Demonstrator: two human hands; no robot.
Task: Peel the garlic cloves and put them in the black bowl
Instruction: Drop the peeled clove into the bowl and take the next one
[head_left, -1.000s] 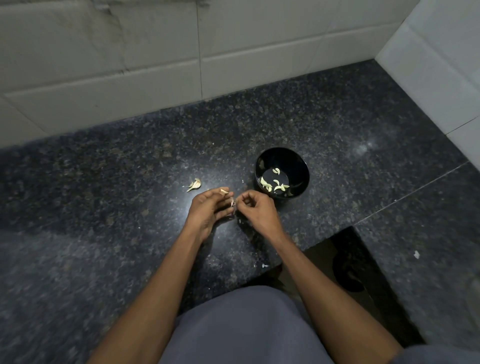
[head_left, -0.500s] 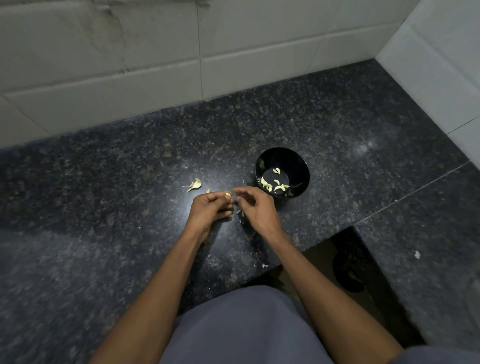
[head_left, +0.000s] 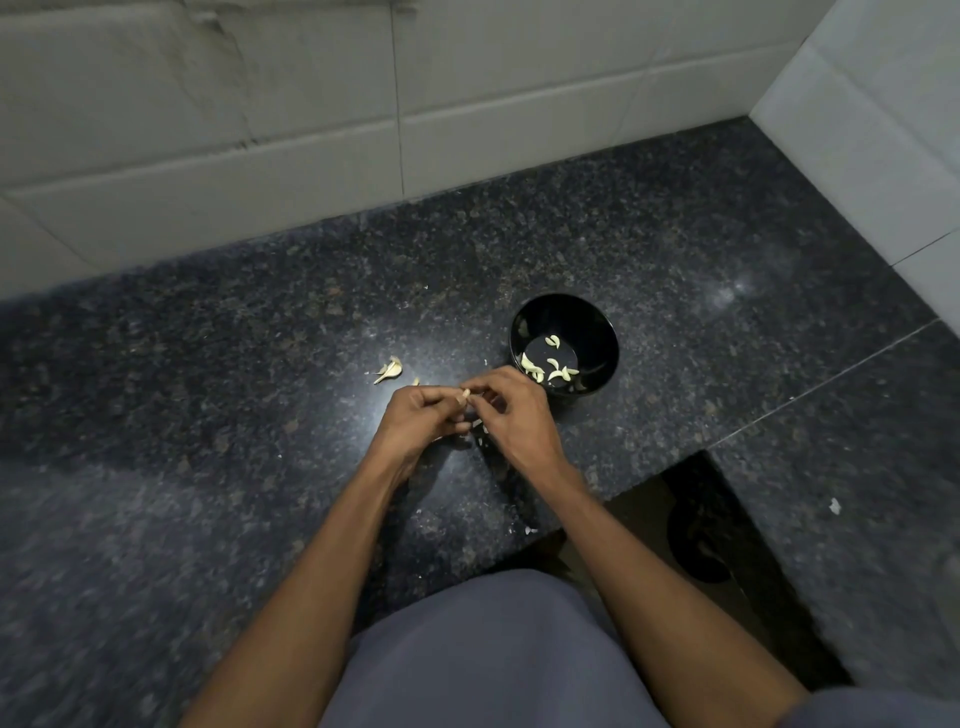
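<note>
Garlic is being peeled at the near edge of the counter (head_left: 260, 519): one clove (head_left: 464, 396) is pinched between the curled fingertips of the left hand (head_left: 421, 423) and the right hand (head_left: 511, 415), which meet just above the stone. Bits of skin (head_left: 480, 428) are seen under the hands. The step in hand is judged to be stripping the skin; how much is left on the clove cannot be told. Next, the bared clove must be carried a short way right and dropped. Just beyond the right hand the bowl (head_left: 597, 322) is found, with several peeled cloves (head_left: 548, 366) inside. Left of it, an unpeeled piece (head_left: 389, 370) is left on the counter.
</note>
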